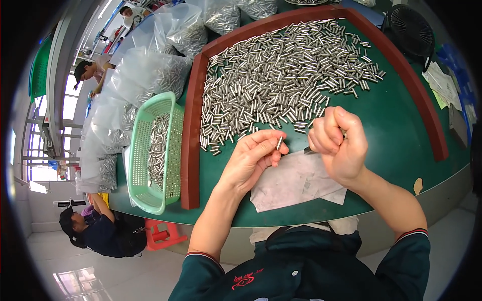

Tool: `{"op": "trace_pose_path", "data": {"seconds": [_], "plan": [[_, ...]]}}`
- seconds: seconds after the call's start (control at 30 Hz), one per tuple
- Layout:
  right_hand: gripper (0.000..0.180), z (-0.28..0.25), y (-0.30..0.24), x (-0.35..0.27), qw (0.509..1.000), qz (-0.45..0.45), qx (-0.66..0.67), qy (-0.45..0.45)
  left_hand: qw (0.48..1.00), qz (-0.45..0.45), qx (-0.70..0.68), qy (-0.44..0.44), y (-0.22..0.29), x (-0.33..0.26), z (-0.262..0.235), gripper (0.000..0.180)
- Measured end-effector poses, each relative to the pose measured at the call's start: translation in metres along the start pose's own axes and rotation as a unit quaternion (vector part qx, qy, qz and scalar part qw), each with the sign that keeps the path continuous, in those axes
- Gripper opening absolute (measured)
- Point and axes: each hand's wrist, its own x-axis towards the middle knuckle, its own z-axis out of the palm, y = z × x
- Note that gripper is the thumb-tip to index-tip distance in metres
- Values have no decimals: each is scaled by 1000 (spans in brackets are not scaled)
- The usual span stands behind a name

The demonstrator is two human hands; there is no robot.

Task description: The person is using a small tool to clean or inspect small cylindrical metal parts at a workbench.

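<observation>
My left hand (253,158) pinches one short shiny metal pin (279,143) upright between thumb and forefinger. Just to its right, my right hand (339,143) is curled closed, and a small dark tip (308,150) pokes out beside its fingers. What that fist holds is mostly hidden. Below both hands lies a smudged pale cloth (288,183), spread on the green table top (391,130). Beyond the hands, a wide heap of similar metal pins (281,75) covers the table.
A reddish-brown raised border (191,150) frames the heap. Left of it stands a light green basket (173,170) with pins inside. Clear plastic bags of parts (150,75) line the far left, and a black fan (409,32) stands far right. Several people are at the left.
</observation>
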Motion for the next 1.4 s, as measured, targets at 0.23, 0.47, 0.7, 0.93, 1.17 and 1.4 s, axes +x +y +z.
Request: {"op": "trace_pose_path", "data": {"seconds": [0.23,0.47,0.7,0.93,1.17,1.4], "plan": [[37,1,0,2,1000,1,-24,-16,1000,-12,-23,1,3,-1,1,20],[37,3,-1,2,1000,2,-14,-11,999,-21,-45,10,3,1,1,25],[38,4,-2,1,1000,13,6,4,997,24,-70,21,8,3,-8,25],[37,3,-1,-2,999,37,-9,0,982,139,54,116,19,0,-28,14],[37,4,-1,-2,999,29,-23,-13,743,188,599,231,20,-1,-16,15],[38,3,-1,0,999,51,-10,11,700,269,634,191,11,7,-20,17]]}}
